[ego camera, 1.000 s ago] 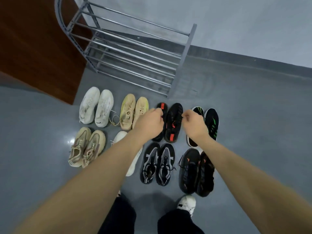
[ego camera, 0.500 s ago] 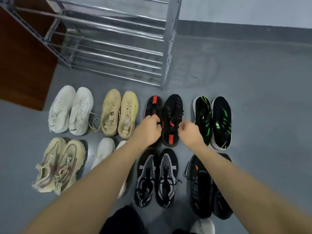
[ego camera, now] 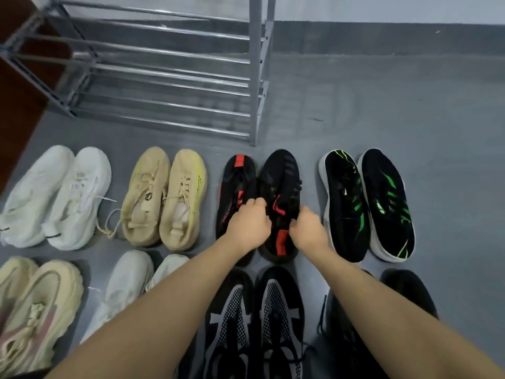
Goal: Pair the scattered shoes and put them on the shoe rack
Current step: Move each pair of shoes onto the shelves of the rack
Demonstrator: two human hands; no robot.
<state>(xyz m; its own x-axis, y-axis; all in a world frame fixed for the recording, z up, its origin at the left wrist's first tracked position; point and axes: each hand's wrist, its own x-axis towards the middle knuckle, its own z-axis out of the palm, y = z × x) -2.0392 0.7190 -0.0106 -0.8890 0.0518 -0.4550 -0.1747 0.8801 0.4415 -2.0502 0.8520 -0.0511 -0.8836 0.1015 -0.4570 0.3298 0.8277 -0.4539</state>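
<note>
Black knit sneakers with red tabs [ego camera: 278, 198] sit as a pair in the far row, just in front of the grey metal shoe rack's [ego camera: 169, 75] right post; the left hand [ego camera: 250, 224] has its fingers curled at the collar between the two shoes, and the right hand [ego camera: 308, 228] curls at the right shoe's collar, though whether either has a firm pinch I cannot tell, since the knuckles hide the fingertips. To do this lift well, each hand should probably hook inside a heel opening so both shoes rise level and stay together; loose red laces could snag. Room is tight sideways: the beige lace-up sneakers [ego camera: 166, 195] lie just beside on the left, the black sneakers with green stripes [ego camera: 366, 203] near on the right, and the black and grey mesh sneakers [ego camera: 257, 321] sit just behind; straight up and forward looks freest. The rack's rails show no shoes, and the grey floor [ego camera: 410, 105] to its right is open; the post edge deserves care.
</note>
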